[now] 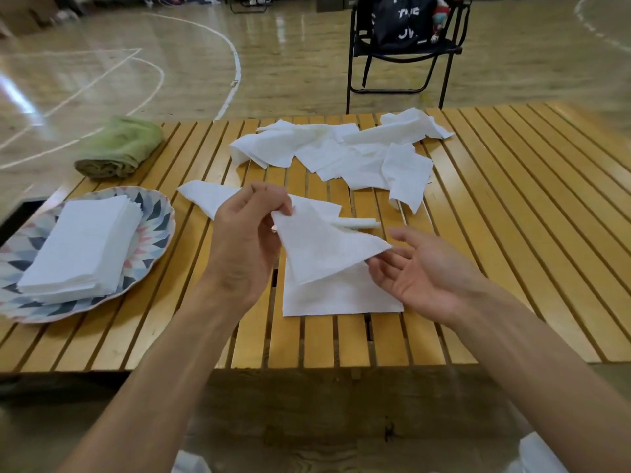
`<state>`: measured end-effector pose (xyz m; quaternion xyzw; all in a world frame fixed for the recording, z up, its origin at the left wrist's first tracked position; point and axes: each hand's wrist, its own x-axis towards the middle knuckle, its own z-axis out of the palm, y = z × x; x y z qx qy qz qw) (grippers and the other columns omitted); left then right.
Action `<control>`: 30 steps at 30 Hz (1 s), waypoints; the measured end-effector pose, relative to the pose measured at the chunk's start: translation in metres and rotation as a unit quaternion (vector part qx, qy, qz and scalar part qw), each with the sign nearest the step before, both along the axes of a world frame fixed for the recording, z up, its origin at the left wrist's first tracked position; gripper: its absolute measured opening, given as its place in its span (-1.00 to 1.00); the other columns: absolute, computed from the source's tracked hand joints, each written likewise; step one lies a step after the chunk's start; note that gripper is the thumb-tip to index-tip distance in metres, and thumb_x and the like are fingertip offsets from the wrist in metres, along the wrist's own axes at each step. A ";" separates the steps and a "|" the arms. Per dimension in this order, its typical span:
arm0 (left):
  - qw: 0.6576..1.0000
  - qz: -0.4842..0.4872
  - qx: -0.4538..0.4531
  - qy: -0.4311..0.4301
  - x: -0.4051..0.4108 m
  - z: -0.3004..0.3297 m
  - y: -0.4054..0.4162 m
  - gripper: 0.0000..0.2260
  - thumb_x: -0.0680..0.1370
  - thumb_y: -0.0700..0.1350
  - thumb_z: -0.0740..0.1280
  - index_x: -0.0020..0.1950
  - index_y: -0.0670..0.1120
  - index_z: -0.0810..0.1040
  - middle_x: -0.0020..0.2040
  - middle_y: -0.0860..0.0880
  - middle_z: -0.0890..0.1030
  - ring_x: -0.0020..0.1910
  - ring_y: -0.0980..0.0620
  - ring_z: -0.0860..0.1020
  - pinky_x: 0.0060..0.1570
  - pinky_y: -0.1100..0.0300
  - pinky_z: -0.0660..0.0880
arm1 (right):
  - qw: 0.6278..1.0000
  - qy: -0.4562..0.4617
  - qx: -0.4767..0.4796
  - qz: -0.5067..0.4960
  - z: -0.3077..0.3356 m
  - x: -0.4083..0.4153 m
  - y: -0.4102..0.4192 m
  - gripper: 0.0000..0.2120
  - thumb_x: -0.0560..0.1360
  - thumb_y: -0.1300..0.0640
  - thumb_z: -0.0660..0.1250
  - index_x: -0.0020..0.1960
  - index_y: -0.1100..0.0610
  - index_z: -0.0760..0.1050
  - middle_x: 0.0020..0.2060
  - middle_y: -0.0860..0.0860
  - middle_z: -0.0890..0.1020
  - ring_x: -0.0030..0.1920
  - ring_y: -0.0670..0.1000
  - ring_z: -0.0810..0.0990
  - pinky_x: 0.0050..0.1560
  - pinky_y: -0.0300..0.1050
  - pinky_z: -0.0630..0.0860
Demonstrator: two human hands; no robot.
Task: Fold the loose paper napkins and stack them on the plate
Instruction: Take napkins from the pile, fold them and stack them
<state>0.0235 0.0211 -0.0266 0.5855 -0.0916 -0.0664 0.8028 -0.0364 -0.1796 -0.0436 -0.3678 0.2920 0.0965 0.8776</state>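
So, only the head view to go on here. The left hand (251,230) has its fingertips pinched on the top corner of a napkin (324,254) that's lifted off the slatted wooden table (512,233), with its lower half still lying flat on the slats. The right hand (423,268) is palm up with the fingers relaxed, just touching the napkin's right-hand point, not really gripping it as far as I can tell. Over on the left sits a patterned plate (155,230) with a neat stack of folded napkins (82,244) on it already. The loose pile (341,151) waiting its turn is at the far side of the table, and one stray sheet (205,196) pokes out behind the left hand. There's also a rolled green towel (119,148) at the back left.

Handling-wise I'd say this stuff is featherlight, floppy and tears easily, so corners and edges are the place to grab, two corners at once so it hangs flat. Pinch gently, crease against the table, and slide a flat hand under to carry it to the plate
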 end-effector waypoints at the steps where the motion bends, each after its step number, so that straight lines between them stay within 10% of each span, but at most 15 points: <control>1: 1.000 -0.005 0.007 0.005 0.000 -0.001 0.001 -0.91 0.44 -0.21 0.36 -0.22 -0.11 0.46 -0.20 -0.03 0.48 -0.16 0.00 0.44 -0.20 0.15 0.39 | 1.000 0.008 -0.022 0.004 -0.001 0.000 0.000 -0.69 0.55 0.22 0.37 0.27 0.28 0.50 0.05 0.22 0.69 -0.13 0.06 0.66 -0.22 -0.17 0.64; 9: 0.994 -0.012 0.104 0.028 0.000 -0.004 -0.001 -0.76 0.51 -0.42 0.32 -0.03 -0.08 0.52 -0.03 -0.04 0.56 -0.08 0.01 0.54 -0.15 0.18 0.54 | 0.975 0.058 -0.199 0.085 -0.003 0.001 -0.003 -0.72 0.49 0.29 0.36 0.19 0.20 0.52 0.15 0.18 0.62 -0.03 0.09 0.57 -0.34 -0.16 0.42; 13: 0.980 0.019 0.198 0.029 0.001 -0.012 -0.001 -0.66 0.52 -0.30 0.42 0.23 -0.01 0.52 0.16 0.02 0.59 0.04 0.08 0.64 -0.09 0.23 0.62 | 0.927 0.032 -0.362 0.097 0.000 0.001 -0.007 -0.81 0.51 0.22 0.32 0.12 0.18 0.54 0.09 0.13 0.64 0.09 0.14 0.61 -0.01 0.04 0.58; 21: 0.910 0.018 0.414 -0.012 0.004 -0.026 0.006 -0.66 0.54 -0.12 0.45 0.26 0.07 0.47 0.06 0.06 0.57 0.04 0.11 0.59 0.02 0.15 0.60 | 0.825 -0.022 -0.550 0.129 -0.001 0.000 -0.012 -0.85 0.63 0.13 0.32 -0.12 -0.01 0.52 -0.18 -0.09 0.62 -0.20 -0.14 0.59 -0.36 -0.32 0.44; 30: 0.863 0.014 0.502 -0.044 0.008 -0.035 0.011 -0.77 0.59 -0.16 0.37 0.21 0.05 0.49 0.03 0.06 0.55 -0.04 0.13 0.56 -0.21 0.34 0.46 | 0.773 -0.031 -0.614 0.156 -0.020 0.007 -0.007 -0.87 0.60 0.11 0.35 0.15 0.05 0.54 -0.06 -0.02 0.65 -0.03 -0.03 0.63 -0.10 -0.10 0.62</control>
